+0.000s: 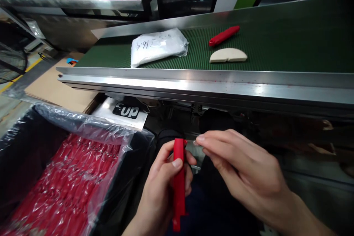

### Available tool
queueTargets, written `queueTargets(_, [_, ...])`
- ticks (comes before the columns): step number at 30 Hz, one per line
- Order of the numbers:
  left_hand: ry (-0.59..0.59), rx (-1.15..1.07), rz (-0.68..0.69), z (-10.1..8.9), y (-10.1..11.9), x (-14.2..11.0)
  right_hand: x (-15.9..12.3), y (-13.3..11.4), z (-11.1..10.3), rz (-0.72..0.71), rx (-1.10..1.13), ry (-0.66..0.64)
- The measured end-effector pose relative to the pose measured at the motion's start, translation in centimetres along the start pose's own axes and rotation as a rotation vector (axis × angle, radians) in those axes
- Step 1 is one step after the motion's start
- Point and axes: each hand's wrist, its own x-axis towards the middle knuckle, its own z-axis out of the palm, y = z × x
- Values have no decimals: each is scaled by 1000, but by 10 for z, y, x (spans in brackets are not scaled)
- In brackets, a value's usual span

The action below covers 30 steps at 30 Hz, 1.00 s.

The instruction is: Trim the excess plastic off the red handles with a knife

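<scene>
My left hand (163, 184) is wrapped round a long red plastic handle piece (179, 188), held upright below the conveyor's edge with the thumb pressed on its front. My right hand (243, 171) is beside it with fingers pinched on a small clear or metallic piece (195, 142) right at the top end of the red piece. On the green conveyor belt (276, 37) lie a red handle (224, 35) and a beige half-round block (228, 55).
A white plastic bag (157, 46) with handwriting lies on the belt at left. A black bin lined with clear plastic (91, 125) holds several red pieces at lower left. Cardboard (55, 88) lies behind it. A steel shelf (83, 0) at the back carries more red parts.
</scene>
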Motion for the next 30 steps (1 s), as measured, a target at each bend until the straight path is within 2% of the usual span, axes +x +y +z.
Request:
queueTargets(3, [1, -16, 28, 4, 0, -4, 2, -1, -3, -86, -111, -26])
queueTargets(7, [0, -20, 32, 6, 1, -6, 1, -1, -4, -132, -146, -48])
queueTargets(22, [51, -41, -15, 11, 3, -9, -2, -1, -5, -161, -178, -78])
queueTargets(30, [70, -46, -40, 3, 6, -5, -10, -9, -2, -170, -200, -128])
